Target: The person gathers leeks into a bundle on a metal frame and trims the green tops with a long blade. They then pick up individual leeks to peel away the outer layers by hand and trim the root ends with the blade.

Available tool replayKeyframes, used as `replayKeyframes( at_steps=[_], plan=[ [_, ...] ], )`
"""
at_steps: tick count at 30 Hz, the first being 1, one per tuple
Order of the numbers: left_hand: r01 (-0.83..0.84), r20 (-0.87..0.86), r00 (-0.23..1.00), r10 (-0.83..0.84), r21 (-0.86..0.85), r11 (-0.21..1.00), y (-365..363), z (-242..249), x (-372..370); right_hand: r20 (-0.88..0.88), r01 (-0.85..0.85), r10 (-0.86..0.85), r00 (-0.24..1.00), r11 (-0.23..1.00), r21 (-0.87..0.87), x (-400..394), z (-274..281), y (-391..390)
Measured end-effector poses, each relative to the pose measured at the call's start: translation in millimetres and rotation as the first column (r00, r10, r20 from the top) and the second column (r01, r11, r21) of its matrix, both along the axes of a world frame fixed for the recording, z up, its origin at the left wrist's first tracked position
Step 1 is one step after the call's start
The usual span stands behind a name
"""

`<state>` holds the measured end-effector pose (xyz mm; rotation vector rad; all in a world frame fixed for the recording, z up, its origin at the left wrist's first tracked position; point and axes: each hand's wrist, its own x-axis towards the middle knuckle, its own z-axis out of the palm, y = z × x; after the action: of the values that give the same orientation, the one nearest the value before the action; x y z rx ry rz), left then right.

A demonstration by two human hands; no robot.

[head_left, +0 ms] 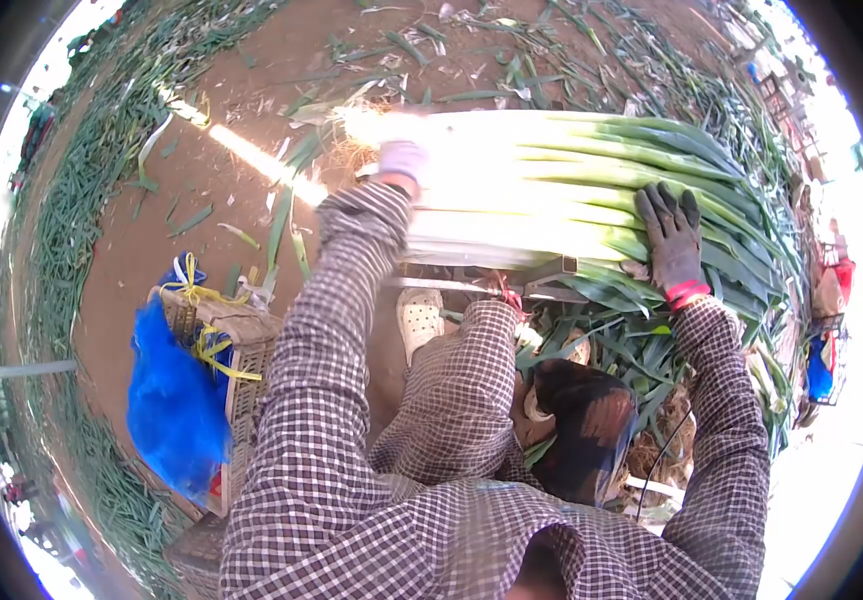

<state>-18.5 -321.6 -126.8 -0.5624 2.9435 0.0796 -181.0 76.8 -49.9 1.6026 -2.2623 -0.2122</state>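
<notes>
A thick bundle of leeks (pixel 581 180) lies crosswise in front of me on a low metal stand (pixel 551 275), roots to the left and green leaves to the right. Strong sunlight washes out the white stalks. My left hand (pixel 404 160), in a pale glove, is at the root end; it is blurred and its fingers do not show clearly. In a dark grey glove with a red band at the wrist, my right hand (pixel 671 230) rests on the green leaves, fingers spread.
A crate (pixel 251 375) with a blue bag (pixel 166 400) and yellow ties stands at the left. Leaf scraps (pixel 191 220) litter the soil. Below the bundle are my light clog (pixel 418 320), a black bag (pixel 586 430) and more leaves. Crates stand at the far right.
</notes>
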Motion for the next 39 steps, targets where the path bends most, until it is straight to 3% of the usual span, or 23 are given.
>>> replayKeyframes(
  at_steps=[1,3,5,7,11,13,14,15,16,17,20,21,22,24,26,27,28,29,31,32,33,36,39],
  plan=[
    [-0.052,-0.092,0.994,0.064,0.128,0.990,-13.9,0.3,8.2,0.016,0.011,-0.011,1.000,1.000,0.005,1.7,2.0,0.0],
    [0.049,0.004,0.999,-0.049,0.012,0.999,-34.0,-43.4,5.8,0.026,-0.032,0.033,0.999,0.999,-0.023,0.2,3.8,1.4],
    [-0.071,0.083,0.994,0.066,0.061,0.996,-9.8,-25.1,14.2,0.045,-0.013,0.013,0.999,1.000,-0.015,3.5,5.0,4.3],
    [-0.051,-0.154,0.987,0.044,-0.039,0.998,-4.1,-38.7,19.6,0.065,0.019,-0.019,0.998,1.000,0.002,2.9,2.0,11.2],
    [-0.072,0.077,0.995,0.067,0.064,0.995,4.7,-33.5,12.6,0.120,-0.001,0.007,0.993,0.999,-0.048,5.8,-0.6,33.6],
    [0.216,0.372,0.920,-0.124,-0.218,0.952,-6.1,-54.6,6.2,0.111,-0.003,0.005,0.994,1.000,-0.021,-5.0,-15.6,43.7],
    [0.358,0.388,0.895,-0.221,-0.330,0.873,-25.8,-75.7,10.6,0.123,0.038,-0.041,0.992,0.999,0.029,-7.9,-20.3,44.9],
    [0.347,0.155,0.935,-0.318,-0.227,0.910,-11.3,-61.3,8.4,0.117,-0.008,0.011,0.993,1.000,-0.029,-7.4,-19.4,59.1],
    [0.209,0.270,0.950,-0.159,-0.166,0.964,-42.8,-100.3,1.0,0.099,0.024,-0.029,0.995,0.998,0.050,1.8,-10.9,57.4],
    [0.253,0.309,0.931,-0.192,-0.173,0.952,-32.0,-67.3,-0.8,0.098,0.109,-0.115,0.989,0.992,0.061,11.0,-2.1,50.6],
    [0.183,0.335,0.939,-0.076,-0.299,0.936,-5.1,-24.7,-3.0,0.101,0.131,-0.104,0.989,0.942,-0.308,68.5,0.4,82.6],
    [-0.020,0.248,0.964,0.092,-0.278,0.960,-72.2,-88.1,-17.2,0.133,0.185,-0.145,0.981,0.910,-0.371,96.9,-3.3,105.3],
    [-0.065,0.269,0.953,0.138,-0.264,0.962,-47.0,-62.4,-17.4,0.169,0.230,-0.172,0.970,0.872,-0.432,123.9,-9.0,131.5],
    [-0.026,0.194,0.977,0.090,-0.312,0.950,-9.8,-35.5,-18.4,0.447,0.473,-0.283,0.848,0.785,-0.401,175.1,-55.1,206.6],
    [0.153,-0.015,0.985,-0.175,-0.412,0.898,11.7,-30.1,-33.4,0.743,0.785,-0.499,0.445,0.617,-0.056,237.2,-112.7,271.2],
    [0.163,-0.226,0.947,-0.226,-0.268,0.950,39.0,-23.4,-43.7,0.816,0.853,-0.555,0.163,0.495,0.166,268.4,-127.4,301.3],
    [0.202,-0.426,0.875,-0.231,-0.113,0.973,82.6,-9.8,-50.1,0.809,0.817,-0.586,0.057,0.494,0.299,290.1,-137.1,322.8],
    [0.312,-0.398,0.851,-0.343,-0.142,0.939,114.4,-2.0,-58.8,0.788,0.757,-0.614,-0.048,0.492,0.430,309.0,-144.6,335.7],
    [0.551,-0.556,0.661,-0.504,-0.096,0.829,203.3,30.7,-73.1,0.706,0.640,-0.703,-0.093,0.501,0.583,330.9,-156.5,340.6],
    [0.544,-0.469,0.694,-0.547,-0.155,0.824,242.0,38.9,-78.6,0.663,0.574,-0.741,-0.104,0.500,0.648,339.3,-160.4,341.7],
    [0.675,-0.523,0.479,-0.705,-0.295,0.677,292.3,63.1,-77.5,0.678,0.530,-0.719,-0.152,0.520,0.670,344.9,-164.2,340.8],
    [0.858,-0.354,0.178,-0.918,-0.401,0.321,373.9,81.3,-89.5,0.743,0.470,-0.586,-0.324,0.582,0.664,372.7,-201.3,343.2],
    [0.903,-0.196,0.040,-0.980,-0.413,0.120,422.9,73.9,-113.6,0.753,0.525,-0.494,-0.435,0.540,0.658,401.7,-203.7,355.8]
  ],
)
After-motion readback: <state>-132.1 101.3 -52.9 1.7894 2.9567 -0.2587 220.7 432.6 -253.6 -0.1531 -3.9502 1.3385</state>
